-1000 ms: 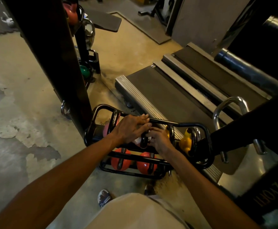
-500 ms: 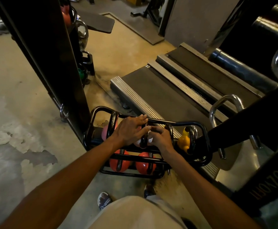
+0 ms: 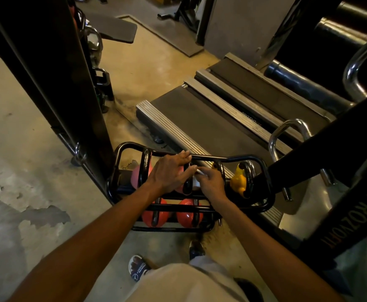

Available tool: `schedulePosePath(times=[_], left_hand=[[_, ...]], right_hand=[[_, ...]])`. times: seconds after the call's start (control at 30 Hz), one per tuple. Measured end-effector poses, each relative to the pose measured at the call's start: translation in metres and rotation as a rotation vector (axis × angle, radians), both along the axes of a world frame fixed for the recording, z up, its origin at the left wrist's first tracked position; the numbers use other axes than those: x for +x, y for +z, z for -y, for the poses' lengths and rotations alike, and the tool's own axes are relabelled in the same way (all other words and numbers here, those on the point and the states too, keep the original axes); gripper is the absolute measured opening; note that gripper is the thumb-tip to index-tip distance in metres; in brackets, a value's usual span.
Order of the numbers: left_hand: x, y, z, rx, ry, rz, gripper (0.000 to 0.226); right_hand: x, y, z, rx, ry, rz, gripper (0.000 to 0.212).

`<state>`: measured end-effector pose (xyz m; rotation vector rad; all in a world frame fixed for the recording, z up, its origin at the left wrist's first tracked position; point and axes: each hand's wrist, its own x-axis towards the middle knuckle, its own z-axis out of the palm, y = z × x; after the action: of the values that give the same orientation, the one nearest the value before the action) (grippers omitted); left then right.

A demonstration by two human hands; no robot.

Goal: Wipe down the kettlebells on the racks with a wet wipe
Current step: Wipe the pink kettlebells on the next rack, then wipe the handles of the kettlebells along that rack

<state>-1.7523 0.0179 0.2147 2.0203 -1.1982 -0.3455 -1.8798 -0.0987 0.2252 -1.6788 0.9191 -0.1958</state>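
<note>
A low black tubular steel rack is standing on the worn concrete floor, just beside the end of a grey treadmill deck. On its upper tier, a pale pink kettlebell with a black handle is sitting at the left end and a yellow kettlebell near the right end; two glossy red kettlebells are sitting side by side on the lower tier. The left hand is lying over the middle of the upper tier with its fingers straight, their tips reaching the rack's far bar. The right hand is curling its fingers around a small white wet wipe and pressing it against the black handle of the middle kettlebell, right at the left hand's fingertips. A sandalled foot is planted on the floor below the rack.
</note>
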Motion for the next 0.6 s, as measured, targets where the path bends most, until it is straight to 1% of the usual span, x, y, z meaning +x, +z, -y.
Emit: schedulePosePath(times=[0.03, 0.1, 0.2, 0.3, 0.4, 0.5, 0.6], left_hand=[[-0.001, 0.001, 0.0, -0.003, 0.003, -0.004, 0.062], [-0.002, 0.002, 0.0, 0.002, 0.017, -0.006, 0.064], [-0.003, 0.001, 0.001, 0.007, 0.027, 0.003, 0.063], [-0.008, 0.0, 0.004, 0.0, 0.053, 0.009, 0.054], [-0.016, -0.002, 0.009, 0.003, 0.111, -0.001, 0.049], [-0.023, -0.003, 0.013, 0.018, 0.154, 0.013, 0.049], [-0.032, -0.004, 0.017, 0.054, 0.179, 0.052, 0.052]], right_hand=[[-0.002, 0.001, 0.0, -0.075, 0.08, -0.025, 0.018], [-0.007, -0.001, -0.001, -0.139, 0.185, -0.061, 0.019], [-0.018, 0.0, 0.004, -0.099, 0.223, -0.113, 0.025], [-0.027, 0.003, 0.007, 0.052, 0.138, -0.1, 0.03], [-0.026, 0.004, 0.016, 0.19, -0.049, -0.111, 0.027], [-0.02, 0.015, 0.029, 0.382, -0.172, -0.026, 0.029], [-0.019, 0.025, 0.044, 0.415, -0.239, 0.032, 0.031]])
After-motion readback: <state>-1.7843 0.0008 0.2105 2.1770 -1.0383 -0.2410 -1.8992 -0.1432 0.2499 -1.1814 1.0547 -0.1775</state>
